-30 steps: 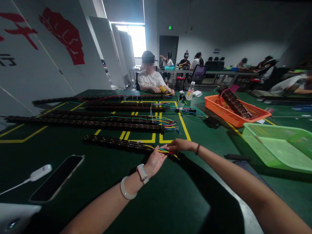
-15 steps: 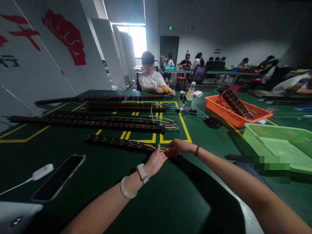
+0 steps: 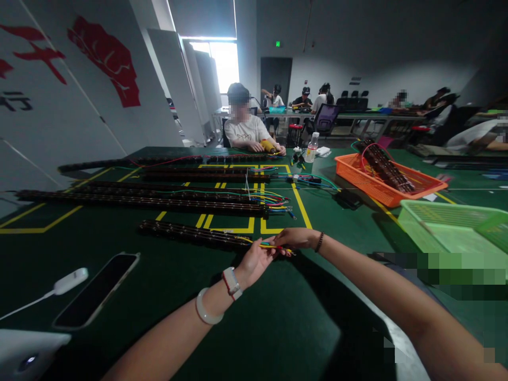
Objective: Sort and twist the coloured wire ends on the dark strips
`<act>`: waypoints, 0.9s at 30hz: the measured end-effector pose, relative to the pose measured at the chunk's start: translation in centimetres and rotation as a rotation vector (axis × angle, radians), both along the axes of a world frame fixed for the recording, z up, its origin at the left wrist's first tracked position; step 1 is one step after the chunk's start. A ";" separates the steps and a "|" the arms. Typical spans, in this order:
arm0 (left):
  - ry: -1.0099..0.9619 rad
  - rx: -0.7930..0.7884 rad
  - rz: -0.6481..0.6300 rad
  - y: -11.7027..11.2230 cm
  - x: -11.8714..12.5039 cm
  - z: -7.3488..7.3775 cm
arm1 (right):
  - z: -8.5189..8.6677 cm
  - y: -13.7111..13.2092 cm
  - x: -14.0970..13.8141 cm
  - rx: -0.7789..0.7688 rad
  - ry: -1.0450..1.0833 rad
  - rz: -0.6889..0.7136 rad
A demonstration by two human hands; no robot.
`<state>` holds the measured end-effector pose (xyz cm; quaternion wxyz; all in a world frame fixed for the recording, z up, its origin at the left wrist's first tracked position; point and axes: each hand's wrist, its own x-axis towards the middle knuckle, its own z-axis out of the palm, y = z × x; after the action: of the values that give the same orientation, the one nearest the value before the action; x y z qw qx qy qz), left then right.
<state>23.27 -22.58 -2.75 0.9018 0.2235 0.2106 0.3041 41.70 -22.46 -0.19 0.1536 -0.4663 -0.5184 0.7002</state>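
1. Bundle (image 3: 186,233): near-black, dotted with small pale flecks.
2. Wires (image 3: 273,246) at the bundle's right end: yellow, green and red.
3. Bench (image 3: 273,317) beneath the bundle: dark green with yellow outlines.
4. Phone (image 3: 97,290), nearer than the bundle: black screen, pale rim.
5. Right of the bundle: orange basket (image 3: 359,181), light green basket (image 3: 423,227).

Two hands (image 3: 256,262) hold one wire bundle (image 3: 267,246), with one watch (image 3: 232,283) and one bangle (image 3: 199,306). Two baskets (image 3: 369,186) and one bottle (image 3: 311,148) are on the near table (image 3: 166,286).
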 end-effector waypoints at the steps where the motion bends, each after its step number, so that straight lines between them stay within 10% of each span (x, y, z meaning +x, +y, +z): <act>1: -0.011 0.010 -0.005 0.0 0.0 0.1 | 0.0 0.0 0.0 -0.011 0.014 0.002; 10: -0.060 0.061 -0.048 0.2 0.1 0.0 | 0.7 -0.3 -1.0 0.139 -0.108 0.072; 21: 0.080 -0.013 0.005 -0.2 0.0 -0.2 | 2.9 -2.5 -4.2 0.927 -1.144 0.287; 27: 0.079 -0.007 0.033 -0.2 0.0 -0.5 | 1.8 -3.7 -5.3 1.151 -1.300 0.349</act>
<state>23.27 -22.73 -3.21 0.8884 0.2285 0.2508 0.3091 36.39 -26.21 1.58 -0.0696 -0.5367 -0.8388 -0.0592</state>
